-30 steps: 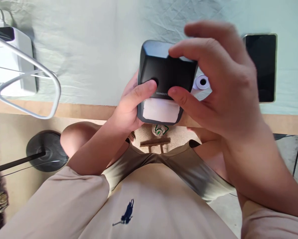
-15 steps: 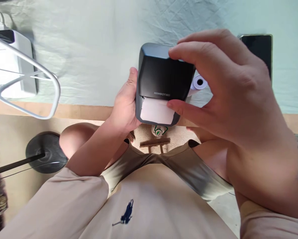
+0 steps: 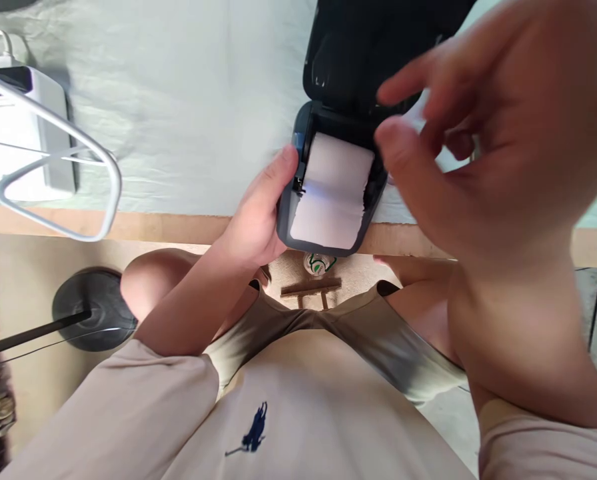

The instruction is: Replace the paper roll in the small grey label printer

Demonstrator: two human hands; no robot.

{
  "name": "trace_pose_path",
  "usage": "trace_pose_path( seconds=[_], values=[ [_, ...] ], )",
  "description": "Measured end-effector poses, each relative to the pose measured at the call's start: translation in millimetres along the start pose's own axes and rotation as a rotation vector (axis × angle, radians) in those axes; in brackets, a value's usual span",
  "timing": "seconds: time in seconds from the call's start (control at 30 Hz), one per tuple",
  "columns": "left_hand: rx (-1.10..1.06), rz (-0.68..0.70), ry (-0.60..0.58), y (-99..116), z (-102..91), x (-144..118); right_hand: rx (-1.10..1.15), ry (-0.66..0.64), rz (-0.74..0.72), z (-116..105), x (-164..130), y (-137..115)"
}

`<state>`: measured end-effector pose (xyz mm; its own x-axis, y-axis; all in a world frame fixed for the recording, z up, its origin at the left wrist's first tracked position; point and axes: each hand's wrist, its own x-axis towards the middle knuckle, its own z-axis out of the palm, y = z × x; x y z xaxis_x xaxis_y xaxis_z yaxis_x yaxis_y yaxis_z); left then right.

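A small black label printer point(image 3: 323, 133) is held over the table's front edge, its lid point(image 3: 373, 47) swung up and open. A white paper roll point(image 3: 334, 193) lies in the open bay, its end hanging over the front. My left hand point(image 3: 258, 217) grips the printer's left side, thumb on its edge. My right hand point(image 3: 488, 127) hovers blurred just right of the open bay, fingers spread, thumb near the bay's right rim, holding nothing that I can see.
A pale green cloth point(image 3: 178, 100) covers the table. A white power bank point(image 3: 18, 133) with a cable lies at the far left behind a white wire loop point(image 3: 78, 167). A black round stand base point(image 3: 91, 307) sits on the floor below left.
The printer's lid has swung up from closed to open, exposing the paper roll. My right hand has lifted off the lid and moved up and right.
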<state>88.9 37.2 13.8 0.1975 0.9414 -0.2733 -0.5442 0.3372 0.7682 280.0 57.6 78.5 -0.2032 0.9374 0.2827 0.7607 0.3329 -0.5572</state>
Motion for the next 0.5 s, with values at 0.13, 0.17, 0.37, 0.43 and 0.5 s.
trace_pose_path(
  seconds=[0.13,0.17,0.37,0.43,0.5],
  values=[
    [-0.052,-0.006,-0.050,-1.0,3.1,-0.6,-0.336,-0.272,-0.016,-3.5,6.4,-8.3],
    [-0.056,-0.015,-0.028,-1.6,3.7,-0.9,-0.373,-0.291,-0.002,-3.1,6.6,-7.6],
    [-0.028,-0.109,0.146,-3.6,5.2,-5.1,-0.374,-0.223,-0.057,6.0,3.5,11.7],
    [-0.064,-0.122,0.172,-3.1,5.2,-4.7,-0.317,-0.224,-0.038,3.7,3.3,7.5],
    [-0.082,-0.101,0.142,-2.3,4.3,-2.4,-0.178,-0.226,0.002,-3.3,2.7,-1.7]
  ],
)
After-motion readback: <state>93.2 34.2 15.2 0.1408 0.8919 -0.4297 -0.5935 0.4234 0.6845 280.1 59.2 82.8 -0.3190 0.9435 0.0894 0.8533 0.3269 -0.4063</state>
